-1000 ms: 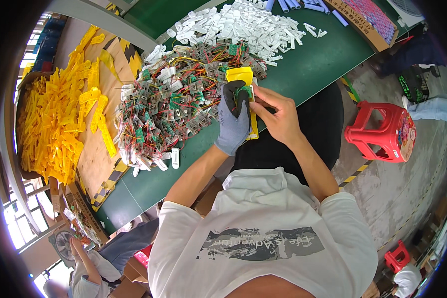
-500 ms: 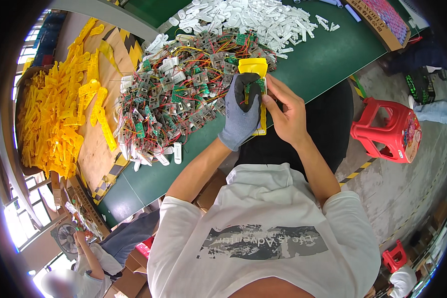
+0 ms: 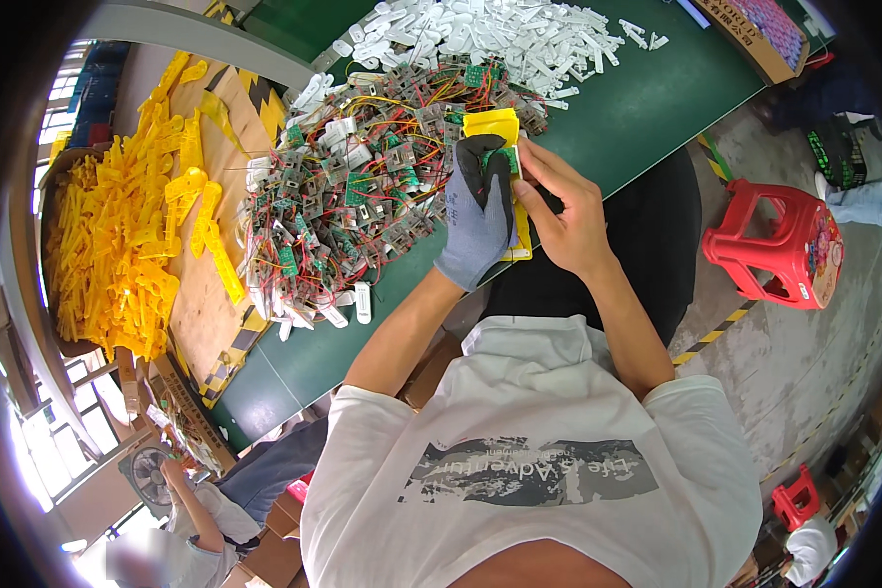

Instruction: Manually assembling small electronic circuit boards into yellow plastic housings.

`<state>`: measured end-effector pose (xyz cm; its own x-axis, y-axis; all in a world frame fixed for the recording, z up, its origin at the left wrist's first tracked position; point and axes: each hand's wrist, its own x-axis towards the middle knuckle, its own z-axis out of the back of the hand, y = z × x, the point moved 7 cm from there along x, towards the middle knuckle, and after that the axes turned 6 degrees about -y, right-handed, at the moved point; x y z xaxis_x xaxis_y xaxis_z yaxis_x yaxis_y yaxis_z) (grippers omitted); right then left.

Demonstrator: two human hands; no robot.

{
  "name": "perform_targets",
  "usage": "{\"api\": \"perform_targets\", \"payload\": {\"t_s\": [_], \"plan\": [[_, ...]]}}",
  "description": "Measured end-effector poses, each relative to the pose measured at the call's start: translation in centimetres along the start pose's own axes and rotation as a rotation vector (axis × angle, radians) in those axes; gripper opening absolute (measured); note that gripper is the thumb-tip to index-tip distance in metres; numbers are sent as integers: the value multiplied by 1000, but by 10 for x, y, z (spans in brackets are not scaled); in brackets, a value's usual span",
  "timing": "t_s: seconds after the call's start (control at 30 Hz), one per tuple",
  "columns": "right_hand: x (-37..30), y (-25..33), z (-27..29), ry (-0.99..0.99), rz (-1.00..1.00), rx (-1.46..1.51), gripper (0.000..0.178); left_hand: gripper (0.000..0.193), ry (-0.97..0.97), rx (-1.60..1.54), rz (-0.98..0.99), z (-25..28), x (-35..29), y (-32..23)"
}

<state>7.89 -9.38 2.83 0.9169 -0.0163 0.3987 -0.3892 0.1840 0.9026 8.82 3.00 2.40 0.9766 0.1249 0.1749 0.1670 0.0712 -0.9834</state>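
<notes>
left hand (image 3: 475, 218) grips yellow casing (image 3: 493, 125), its long axis pointing forward; right hand (image 3: 576, 223) touching, grasp unclear.

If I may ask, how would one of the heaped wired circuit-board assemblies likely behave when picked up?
A wired circuit-board assembly would probably snag on its neighbours, since red and yellow wires cross throughout the heap. Those wires would likely flop, as they curve loosely; the flat green boards look apt to stay stiff.
</notes>
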Motion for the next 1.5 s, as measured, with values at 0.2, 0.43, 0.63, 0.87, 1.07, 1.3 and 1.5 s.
{"api": "perform_targets", "payload": {"t_s": [0.2,0.43,0.63,0.87,1.07,1.3,1.5], "plan": [[4,9,1,-21,101,-33,35,28,-12,93,-121,1,-2,-2],[22,14,8,217,-51,248,46,30,-71,227,-228,5,21,-43],[4,20,29,-43,234,103,38,23,-314,96,-182,42,222,-65],[-6,3,23,-109,254,17,13,48,-615,390,-32,121,465,40],[-16,6,15,-61,350,-300,11,60,-554,738,-36,117,505,85],[-16,3,1,9,310,-337,17,66,-494,1061,316,164,513,135],[-13,8,-11,97,375,-321,15,76,-850,1143,-25,166,473,28]]}}
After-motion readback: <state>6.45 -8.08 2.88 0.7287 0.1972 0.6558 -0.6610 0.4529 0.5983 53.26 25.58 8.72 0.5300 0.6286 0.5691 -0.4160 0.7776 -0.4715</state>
